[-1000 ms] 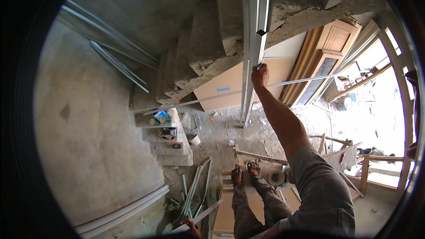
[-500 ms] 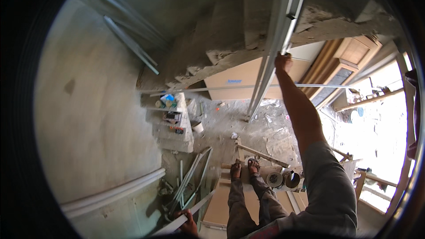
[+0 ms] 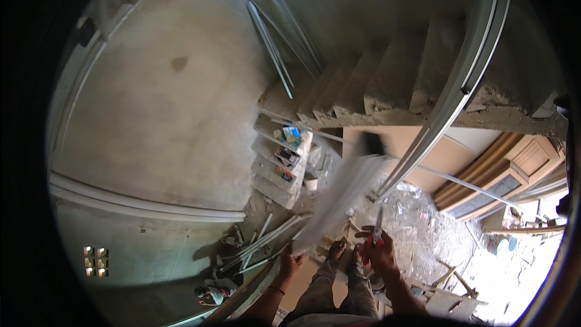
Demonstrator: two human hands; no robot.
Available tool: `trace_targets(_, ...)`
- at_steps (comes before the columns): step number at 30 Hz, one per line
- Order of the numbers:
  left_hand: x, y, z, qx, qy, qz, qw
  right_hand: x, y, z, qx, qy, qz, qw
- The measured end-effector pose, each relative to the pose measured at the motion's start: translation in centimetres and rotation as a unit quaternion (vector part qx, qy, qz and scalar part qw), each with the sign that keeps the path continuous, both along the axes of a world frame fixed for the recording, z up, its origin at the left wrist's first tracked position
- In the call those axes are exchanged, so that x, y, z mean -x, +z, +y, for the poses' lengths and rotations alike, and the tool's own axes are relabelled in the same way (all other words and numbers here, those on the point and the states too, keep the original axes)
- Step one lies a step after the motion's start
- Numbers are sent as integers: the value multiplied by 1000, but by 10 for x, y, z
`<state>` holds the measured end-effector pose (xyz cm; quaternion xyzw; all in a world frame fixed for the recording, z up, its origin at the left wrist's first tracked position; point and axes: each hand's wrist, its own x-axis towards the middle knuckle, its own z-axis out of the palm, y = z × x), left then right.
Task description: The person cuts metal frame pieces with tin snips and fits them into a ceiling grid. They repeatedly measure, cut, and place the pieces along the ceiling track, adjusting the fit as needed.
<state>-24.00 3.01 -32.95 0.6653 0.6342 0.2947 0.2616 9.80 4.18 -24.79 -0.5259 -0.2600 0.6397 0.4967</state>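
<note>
A pale metal channel [image 3: 339, 197], smeared by motion, slants up in front of me; its far end looks dark. My left hand [image 3: 292, 260] is closed around its lower end. To its right, my right hand [image 3: 380, 253] grips a small hand tool with a red handle [image 3: 379, 240]. The tool's narrow, greyish tip points upward, and its exact kind is unclear. Beyond my right hand, long metal studs [image 3: 445, 118] lean upright against the concrete stairs [image 3: 387, 79], apart from both hands.
Tools and containers stand on the lower steps [image 3: 278, 175] at centre left. Below them are loose metal strips [image 3: 266, 243]. A bucket [image 3: 311, 183] stands by the steps. Wooden door panels [image 3: 514, 175] lean at the right. Another person [image 3: 215, 292] is at lower left.
My right hand has left the upright studs, come down and now holds the red-handled tool. The left hand has risen, with the channel now slanting up ahead. The view has swung left.
</note>
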Motion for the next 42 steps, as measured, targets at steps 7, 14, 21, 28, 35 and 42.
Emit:
trace_targets(7, -62, 63, -10, 29, -143, 173, 974, -63, 165, -59, -219, -270, 63, 936)
trace_targets(14, -70, 168, -10, -157, -103, 220, 957, -140, 237, -123, -374, -283, -19, 883)
trace_targets(21, -56, 331, 68, -382, 137, -44, 913, -97, 366, -162, -503, -296, -40, 811)
trace_targets(28, -19, 502, 129, -357, 36, -370, 857, -84, 395, -156, -518, -274, 16, 810)
trace_targets(35, 15, 568, 141, -113, -161, -860, 470, 50, 420, -90, -546, -200, 30, 813)
trace_targets(42, 75, 581, 215, -108, -125, -846, 507, 52, 483, -82, -568, -272, 68, 774)
